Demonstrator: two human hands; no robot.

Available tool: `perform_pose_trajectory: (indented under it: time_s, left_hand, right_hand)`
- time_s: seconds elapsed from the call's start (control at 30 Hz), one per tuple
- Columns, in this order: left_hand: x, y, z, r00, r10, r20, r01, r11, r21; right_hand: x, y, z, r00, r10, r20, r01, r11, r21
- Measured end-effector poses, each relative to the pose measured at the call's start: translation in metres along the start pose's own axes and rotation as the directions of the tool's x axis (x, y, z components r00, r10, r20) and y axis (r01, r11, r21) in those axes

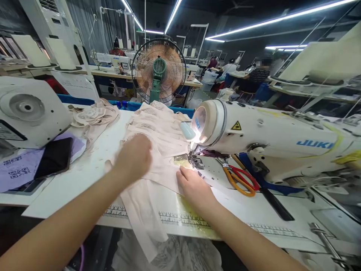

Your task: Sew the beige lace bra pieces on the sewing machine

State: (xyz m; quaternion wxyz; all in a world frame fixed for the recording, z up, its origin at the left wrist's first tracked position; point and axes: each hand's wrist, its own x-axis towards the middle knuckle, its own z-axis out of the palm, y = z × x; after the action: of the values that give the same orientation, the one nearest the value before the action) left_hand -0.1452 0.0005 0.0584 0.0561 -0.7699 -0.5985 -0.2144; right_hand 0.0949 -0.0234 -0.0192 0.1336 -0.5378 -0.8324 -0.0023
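Pale beige lace-trimmed fabric [166, 171] spreads over the white table and reaches under the presser foot [196, 161] of a white sewing machine [239, 128]. My left hand [134, 156], blurred by motion, is closed like a fist on the fabric, left of the needle area; its fingertips are hidden. My right hand [197, 186] lies low on the fabric's right edge, just in front of the presser foot, fingers stretched toward it. A long strip of the fabric [143, 218] hangs over the table's front edge between my forearms. The machine's lamp lights the stitching spot.
Scissors with red and orange handles [242, 180] and a black-handled tool [276, 203] lie right of the needle. At left are another machine head [31, 113], a dark phone [55, 156] and crumpled beige cloth [96, 116]. A fan [158, 69] stands behind the table.
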Motion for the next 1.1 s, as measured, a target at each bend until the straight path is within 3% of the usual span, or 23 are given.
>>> perform_pose_trajectory:
  time_s: [0.03,0.1,0.17,0.27,0.33,0.63,0.93,1.1]
  left_hand:
    - [-0.004,0.022,0.002,0.991,0.121,0.065,-0.118,0.992,-0.051]
    - [-0.010,0.059,0.018,0.917,0.337,0.215,-0.304,0.937,-0.174]
    - [-0.013,0.080,0.041,0.838,0.450,0.309,-0.381,0.888,-0.258]
    - [-0.014,0.085,0.069,0.787,0.521,0.331,-0.450,0.851,-0.270]
    - [-0.013,0.081,0.077,0.772,0.538,0.339,-0.494,0.843,-0.213]
    - [0.004,0.096,0.072,0.798,0.441,0.411,-0.481,0.877,-0.006]
    - [0.026,0.100,0.087,0.832,0.401,0.383,-0.433,0.901,-0.002]
    - [0.030,0.096,0.091,0.826,0.411,0.385,-0.426,0.903,-0.050]
  right_hand:
    - [0.000,0.000,-0.001,1.000,-0.027,-0.008,0.027,1.000,0.002]
    - [-0.001,0.002,-0.003,0.995,-0.093,-0.023,0.093,0.996,0.007]
    - [-0.005,0.005,-0.007,0.985,-0.167,-0.033,0.167,0.986,0.013]
    - [-0.018,0.013,-0.013,0.970,-0.237,-0.052,0.238,0.971,0.014]
    - [-0.032,0.020,-0.016,0.965,-0.254,-0.059,0.255,0.967,0.012]
    - [-0.083,0.034,-0.017,0.944,-0.292,-0.150,0.288,0.956,-0.052]
    - [-0.074,0.035,-0.008,0.948,-0.248,-0.198,0.251,0.968,-0.014]
    - [-0.072,0.035,-0.009,0.944,-0.266,-0.197,0.265,0.964,-0.031]
